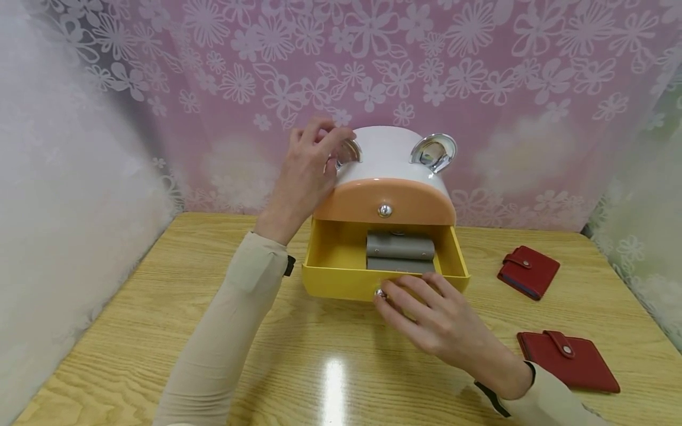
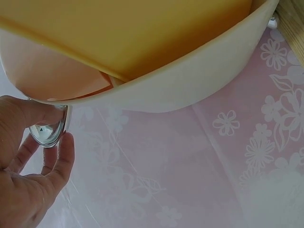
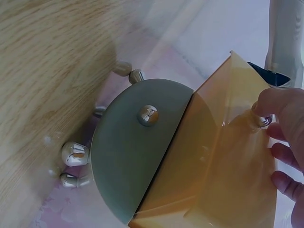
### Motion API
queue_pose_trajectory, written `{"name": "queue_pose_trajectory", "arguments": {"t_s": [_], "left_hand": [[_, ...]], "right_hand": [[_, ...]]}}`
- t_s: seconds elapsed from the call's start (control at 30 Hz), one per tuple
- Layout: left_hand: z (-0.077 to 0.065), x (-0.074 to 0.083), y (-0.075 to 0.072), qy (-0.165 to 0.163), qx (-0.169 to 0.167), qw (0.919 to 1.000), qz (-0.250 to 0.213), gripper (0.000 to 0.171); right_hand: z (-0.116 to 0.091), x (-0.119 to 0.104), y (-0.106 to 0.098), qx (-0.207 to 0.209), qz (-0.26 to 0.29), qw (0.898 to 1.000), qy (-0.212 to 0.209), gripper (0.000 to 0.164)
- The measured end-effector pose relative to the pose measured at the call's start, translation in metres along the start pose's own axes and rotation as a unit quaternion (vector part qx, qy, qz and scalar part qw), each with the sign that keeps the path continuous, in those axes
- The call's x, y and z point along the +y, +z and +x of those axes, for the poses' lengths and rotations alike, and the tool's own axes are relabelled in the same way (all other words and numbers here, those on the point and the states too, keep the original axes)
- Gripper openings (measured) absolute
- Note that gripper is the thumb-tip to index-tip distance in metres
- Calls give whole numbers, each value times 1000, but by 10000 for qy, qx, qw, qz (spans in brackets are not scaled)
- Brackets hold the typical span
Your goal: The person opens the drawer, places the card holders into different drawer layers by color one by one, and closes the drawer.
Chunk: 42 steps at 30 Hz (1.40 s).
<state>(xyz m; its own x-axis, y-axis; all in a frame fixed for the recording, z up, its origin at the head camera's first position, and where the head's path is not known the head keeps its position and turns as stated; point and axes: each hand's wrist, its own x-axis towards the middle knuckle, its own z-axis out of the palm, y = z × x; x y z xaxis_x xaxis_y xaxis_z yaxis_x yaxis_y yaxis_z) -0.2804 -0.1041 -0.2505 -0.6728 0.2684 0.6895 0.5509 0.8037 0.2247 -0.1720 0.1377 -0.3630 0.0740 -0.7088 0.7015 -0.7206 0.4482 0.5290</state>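
A small drawer box with a white rounded top (image 1: 386, 145) and an orange upper drawer (image 1: 367, 198) stands at the back of the table. Its lower yellow drawer (image 1: 341, 284) is pulled out. Inside lies a grey folded leather-like item (image 1: 399, 246) with small snaps. My left hand (image 1: 306, 168) grips the box's left silver ear (image 2: 47, 135), thumb on one side and fingers on the other. At the drawer's front, my right hand (image 1: 434, 316) pinches the silver knob (image 3: 262, 119) between thumb and fingers. In the head view that hand partly covers the drawer front.
To the right of the box lies a small red wallet (image 1: 531, 272) with a snap strap. A larger red wallet (image 1: 570, 361) lies nearer, beside my right wrist. The wooden table (image 1: 160, 307) meets a pink flowered curtain (image 1: 240, 118) behind the box.
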Motion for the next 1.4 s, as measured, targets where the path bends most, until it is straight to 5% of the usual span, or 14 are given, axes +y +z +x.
{"name": "queue_pose_trajectory", "arguments": {"t_s": [1.4], "left_hand": [[0,2,1,-80,8,10000,19,40]], "right_hand": [[-2,13,16,4,188,9990,413,27]]}}
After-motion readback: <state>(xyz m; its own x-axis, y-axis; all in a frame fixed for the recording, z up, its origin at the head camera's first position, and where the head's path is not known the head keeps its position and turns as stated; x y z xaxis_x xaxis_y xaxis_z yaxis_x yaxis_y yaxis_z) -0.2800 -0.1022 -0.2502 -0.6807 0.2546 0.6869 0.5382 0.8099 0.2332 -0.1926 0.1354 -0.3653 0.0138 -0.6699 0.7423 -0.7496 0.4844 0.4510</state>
